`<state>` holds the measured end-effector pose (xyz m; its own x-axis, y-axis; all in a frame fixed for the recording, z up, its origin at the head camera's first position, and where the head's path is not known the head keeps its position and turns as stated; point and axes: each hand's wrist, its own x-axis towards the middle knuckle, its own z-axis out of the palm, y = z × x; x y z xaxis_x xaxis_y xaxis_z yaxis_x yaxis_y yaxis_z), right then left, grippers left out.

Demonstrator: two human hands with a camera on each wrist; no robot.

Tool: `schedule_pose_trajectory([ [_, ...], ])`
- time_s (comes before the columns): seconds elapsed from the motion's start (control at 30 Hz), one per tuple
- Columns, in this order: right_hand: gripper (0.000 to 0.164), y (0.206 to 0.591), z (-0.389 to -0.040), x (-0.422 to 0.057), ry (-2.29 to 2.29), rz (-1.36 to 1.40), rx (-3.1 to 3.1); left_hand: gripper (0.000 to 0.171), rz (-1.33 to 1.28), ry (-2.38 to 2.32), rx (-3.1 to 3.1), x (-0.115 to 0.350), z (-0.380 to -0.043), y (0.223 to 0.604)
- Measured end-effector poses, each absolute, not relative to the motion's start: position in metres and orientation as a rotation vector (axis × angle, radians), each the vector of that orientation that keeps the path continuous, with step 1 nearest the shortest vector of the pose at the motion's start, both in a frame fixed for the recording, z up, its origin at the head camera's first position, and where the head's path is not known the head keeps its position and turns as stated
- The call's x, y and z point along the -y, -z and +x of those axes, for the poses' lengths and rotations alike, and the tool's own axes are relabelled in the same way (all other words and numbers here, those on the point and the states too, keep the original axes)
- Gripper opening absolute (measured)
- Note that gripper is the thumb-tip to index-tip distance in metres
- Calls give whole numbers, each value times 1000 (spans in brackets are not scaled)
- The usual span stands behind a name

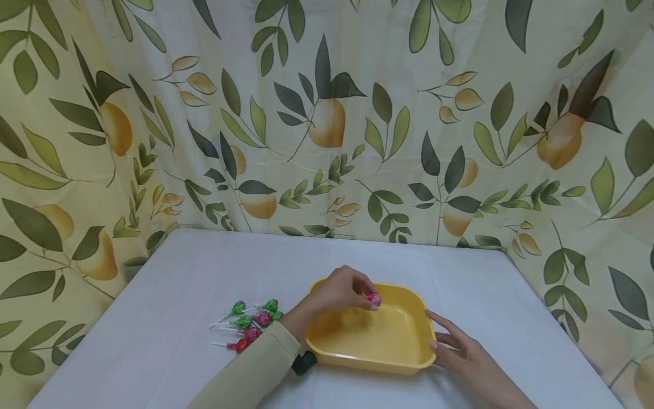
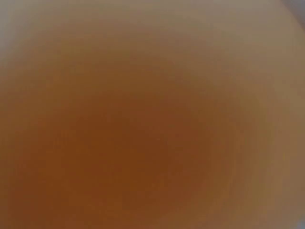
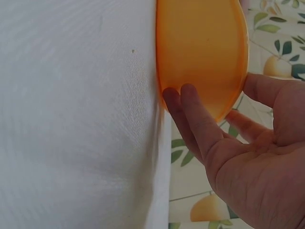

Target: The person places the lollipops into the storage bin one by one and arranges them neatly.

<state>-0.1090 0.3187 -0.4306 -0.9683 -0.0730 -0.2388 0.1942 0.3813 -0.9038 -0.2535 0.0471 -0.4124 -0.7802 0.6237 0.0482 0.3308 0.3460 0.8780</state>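
Note:
In the head view, my left hand (image 1: 337, 288) pinches a pink-wrapped lollipop (image 1: 375, 299) above the yellow plastic tray (image 1: 390, 338); its stick is hidden by the hand. The right hand (image 1: 467, 351) holds the tray at its right end. From the right wrist, the thumb and a finger of that hand (image 3: 248, 162) meet the rim, while two fingers lie against the outer wall of the orange-looking tray (image 3: 205, 47). Only an orange-brown blur fills the left wrist view.
Several lollipops (image 1: 250, 332) in green, pink and red wrappers lie left of the tray, partly behind the left sleeve (image 1: 250, 369). A white cloth covers the table (image 1: 204, 284). Behind it hangs a leaf-and-fruit patterned curtain (image 1: 357, 170). Something black (image 1: 305, 362) shows by the left wrist.

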Motion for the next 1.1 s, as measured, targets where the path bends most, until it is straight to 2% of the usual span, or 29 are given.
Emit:
schedule_pose_trajectory([
  [0.27,73,430,-110,-315,1586,200,-2427,14,753,-1392,-2303,-62,-248,413],
  [0.77,72,425,-108,-313,1569,207,-2434,16,567,-1522,-2299,-76,-247,425],
  [1.1,72,427,-111,-314,1557,180,-2439,18,636,-1544,-2350,-89,-252,444],
])
